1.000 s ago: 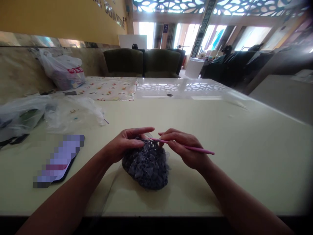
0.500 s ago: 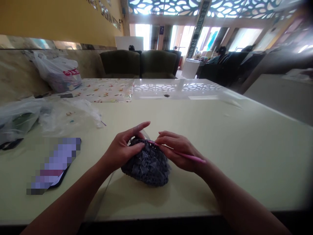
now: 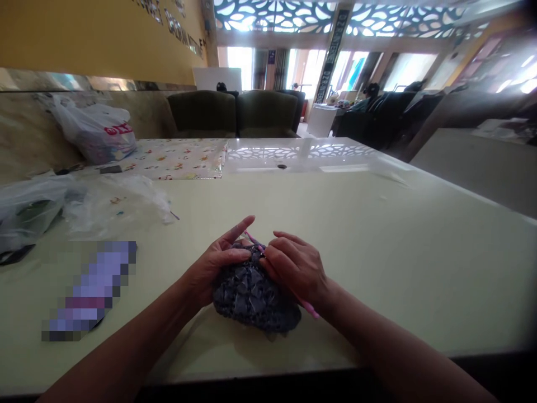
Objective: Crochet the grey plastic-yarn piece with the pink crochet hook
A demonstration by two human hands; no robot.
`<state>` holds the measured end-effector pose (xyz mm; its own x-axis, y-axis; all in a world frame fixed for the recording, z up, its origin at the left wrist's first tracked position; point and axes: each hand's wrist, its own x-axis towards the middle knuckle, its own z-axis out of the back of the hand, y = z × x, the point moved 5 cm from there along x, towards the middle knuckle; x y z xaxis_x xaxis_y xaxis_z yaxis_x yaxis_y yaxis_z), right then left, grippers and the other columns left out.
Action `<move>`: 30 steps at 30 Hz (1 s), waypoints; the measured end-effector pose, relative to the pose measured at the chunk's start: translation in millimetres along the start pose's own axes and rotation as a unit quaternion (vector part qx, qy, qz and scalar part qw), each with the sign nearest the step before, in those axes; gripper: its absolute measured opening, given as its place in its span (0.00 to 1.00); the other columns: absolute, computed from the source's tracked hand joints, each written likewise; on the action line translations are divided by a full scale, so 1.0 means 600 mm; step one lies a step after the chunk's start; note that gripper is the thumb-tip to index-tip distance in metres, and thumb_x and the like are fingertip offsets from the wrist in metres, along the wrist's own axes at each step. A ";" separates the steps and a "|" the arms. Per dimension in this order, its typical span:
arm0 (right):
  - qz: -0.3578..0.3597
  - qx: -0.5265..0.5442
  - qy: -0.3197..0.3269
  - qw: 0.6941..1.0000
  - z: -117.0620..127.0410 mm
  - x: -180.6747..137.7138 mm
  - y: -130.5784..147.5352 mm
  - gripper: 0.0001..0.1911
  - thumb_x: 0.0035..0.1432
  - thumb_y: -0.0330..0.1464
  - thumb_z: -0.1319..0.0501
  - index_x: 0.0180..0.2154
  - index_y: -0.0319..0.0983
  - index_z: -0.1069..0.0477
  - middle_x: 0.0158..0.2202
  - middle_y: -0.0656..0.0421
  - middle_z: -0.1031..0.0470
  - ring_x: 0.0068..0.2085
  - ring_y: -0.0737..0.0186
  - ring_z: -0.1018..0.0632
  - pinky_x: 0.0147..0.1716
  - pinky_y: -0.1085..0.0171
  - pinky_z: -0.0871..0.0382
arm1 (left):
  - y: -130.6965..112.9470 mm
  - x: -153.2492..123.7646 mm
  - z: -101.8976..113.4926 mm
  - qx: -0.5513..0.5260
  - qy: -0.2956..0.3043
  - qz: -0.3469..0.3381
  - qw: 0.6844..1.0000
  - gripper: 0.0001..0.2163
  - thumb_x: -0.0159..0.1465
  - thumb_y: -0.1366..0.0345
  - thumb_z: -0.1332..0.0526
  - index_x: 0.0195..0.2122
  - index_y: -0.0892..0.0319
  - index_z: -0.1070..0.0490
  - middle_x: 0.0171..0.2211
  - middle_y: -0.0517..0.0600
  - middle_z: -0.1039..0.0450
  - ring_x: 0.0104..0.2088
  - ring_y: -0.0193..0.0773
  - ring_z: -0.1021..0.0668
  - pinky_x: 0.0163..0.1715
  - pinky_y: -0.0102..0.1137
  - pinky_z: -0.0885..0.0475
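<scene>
A dark grey-blue crocheted piece point(image 3: 251, 296) with a bumpy, petal-like surface is held just above the table's near part. My left hand point(image 3: 220, 260) grips its upper left edge, thumb on top and index finger stretched out beyond it. My right hand point(image 3: 296, 266) is closed around a pink crochet hook point(image 3: 309, 309) at the piece's upper right edge. The hook's tip points up and left, near my left index finger, and its handle end sticks out below my right palm. A strand of yarn by the tip is too fine to make out clearly.
On the pale table point(image 3: 398, 268), a pixelated phone point(image 3: 92, 288) lies left of my arm. Clear plastic bags point(image 3: 117, 207) spread behind it. A full white carrier bag point(image 3: 104, 134) stands by the wall. Dark chairs point(image 3: 268, 112) line the far edge; a person point(image 3: 369, 98) sits farther back.
My right hand has turned, so the hook now tilts more steeply, its tip up near my left index finger and its handle lower. The crocheted piece has shifted slightly down and right.
</scene>
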<state>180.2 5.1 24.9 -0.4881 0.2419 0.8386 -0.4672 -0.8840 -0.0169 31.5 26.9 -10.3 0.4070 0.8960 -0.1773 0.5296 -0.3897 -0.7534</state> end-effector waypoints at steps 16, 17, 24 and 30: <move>-0.266 0.458 0.072 0.845 -0.011 -0.001 -0.063 0.06 0.65 0.33 0.40 0.36 0.41 0.26 0.46 0.55 0.25 0.47 0.60 0.23 0.49 0.57 0.28 | -0.053 0.009 0.033 0.192 0.016 -0.098 0.976 0.28 0.54 0.70 0.28 0.57 0.49 0.26 0.34 0.44 0.28 0.36 0.32 0.25 0.40 0.26 0.30; -0.284 0.463 0.079 0.836 -0.017 -0.004 -0.061 0.06 0.65 0.34 0.40 0.35 0.40 0.27 0.44 0.56 0.25 0.45 0.61 0.23 0.45 0.60 0.27 | -0.047 0.009 0.029 0.197 0.023 -0.095 0.976 0.29 0.53 0.70 0.28 0.57 0.48 0.26 0.34 0.44 0.29 0.36 0.31 0.26 0.40 0.26 0.30; -0.401 0.402 0.017 0.823 -0.028 -0.027 -0.059 0.08 0.62 0.36 0.38 0.31 0.40 0.32 0.27 0.64 0.33 0.29 0.70 0.34 0.28 0.69 0.38 | -0.013 0.012 0.021 0.236 0.026 -0.042 0.971 0.28 0.58 0.64 0.29 0.60 0.42 0.30 0.44 0.46 0.25 0.45 0.36 0.25 0.48 0.31 0.33; -0.440 0.411 -0.059 0.797 -0.024 -0.029 -0.067 0.09 0.61 0.36 0.38 0.30 0.40 0.32 0.26 0.64 0.35 0.27 0.70 0.36 0.26 0.69 0.41 | -0.024 0.012 0.022 0.253 0.027 -0.056 0.965 0.30 0.63 0.59 0.33 0.65 0.40 0.38 0.52 0.47 0.24 0.52 0.42 0.26 0.55 0.37 0.36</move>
<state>196.7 42.3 3.0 -0.1433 0.9156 0.3756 0.0729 -0.3688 0.9267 16.8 41.5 -9.2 0.4136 0.9088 -0.0547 0.1456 -0.1254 -0.9814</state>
